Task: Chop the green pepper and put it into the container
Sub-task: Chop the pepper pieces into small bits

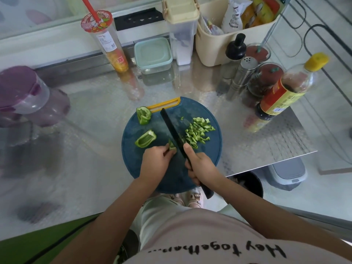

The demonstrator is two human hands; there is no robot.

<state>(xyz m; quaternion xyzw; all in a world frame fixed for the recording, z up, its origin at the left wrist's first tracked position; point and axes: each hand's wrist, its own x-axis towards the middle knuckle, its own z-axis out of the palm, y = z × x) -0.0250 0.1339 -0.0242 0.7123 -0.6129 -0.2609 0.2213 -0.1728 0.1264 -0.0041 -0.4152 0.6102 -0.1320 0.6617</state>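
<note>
A round blue cutting board (207,155) lies on the steel counter. My left hand (155,161) pinches a small green pepper piece (172,145) against the board. My right hand (201,166) grips the handle of a black knife (171,128), whose blade rests beside that piece. Right of the blade lies a pile of chopped pepper strips (199,131). Two larger pepper chunks sit on the board's left side, one (145,139) near my left hand and one (143,114) at the far edge. A lidded pale green container (153,54) stands behind the board.
A tall drink cup with a red straw (106,40), a purple-lidded jar (21,90), a clear canister (181,31), a beige basket (215,44), shakers (244,73), spice jars and a sauce bottle (285,92) ring the board. The counter edge (276,161) runs at the right.
</note>
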